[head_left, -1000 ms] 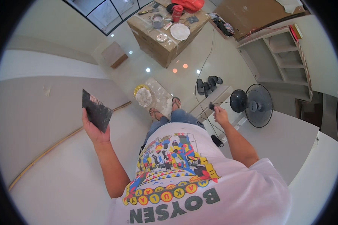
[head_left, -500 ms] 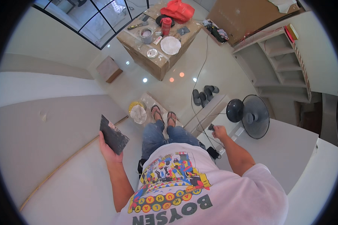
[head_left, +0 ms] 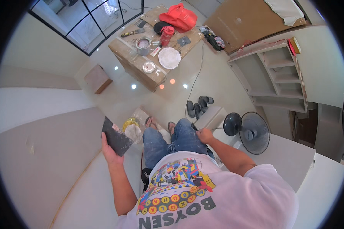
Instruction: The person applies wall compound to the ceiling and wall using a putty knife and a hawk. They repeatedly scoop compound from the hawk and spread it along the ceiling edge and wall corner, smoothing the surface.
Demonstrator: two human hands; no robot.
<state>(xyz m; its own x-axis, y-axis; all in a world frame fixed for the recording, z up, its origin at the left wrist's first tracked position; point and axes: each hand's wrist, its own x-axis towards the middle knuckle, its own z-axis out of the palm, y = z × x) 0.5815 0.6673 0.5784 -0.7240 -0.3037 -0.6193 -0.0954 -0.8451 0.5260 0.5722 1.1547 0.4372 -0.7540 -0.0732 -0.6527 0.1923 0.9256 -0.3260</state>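
My left hand [head_left: 110,152] grips a dark, flat, speckled sheet [head_left: 117,139] with a pale patch on its edge, beside my left leg. My right hand [head_left: 204,135] is closed near my right thigh on a small dark object [head_left: 195,127], mostly hidden by the fingers. Below me, between the sheet and my sandalled feet, a yellow-rimmed bucket [head_left: 130,123] with white material on top stands on a stained board [head_left: 139,113].
A cardboard-covered box [head_left: 126,61] bears cans, a red bottle and tools. Slippers [head_left: 197,108] lie near a trailing cable. A black fan [head_left: 249,133] rests on a white panel [head_left: 279,164] at right, before shelving [head_left: 275,76]. A wooden block [head_left: 97,78] sits at back left.
My view has shifted forward and my legs are more bent. My left hand has moved inward with the sheet; my right hand has come down and in toward my right thigh.
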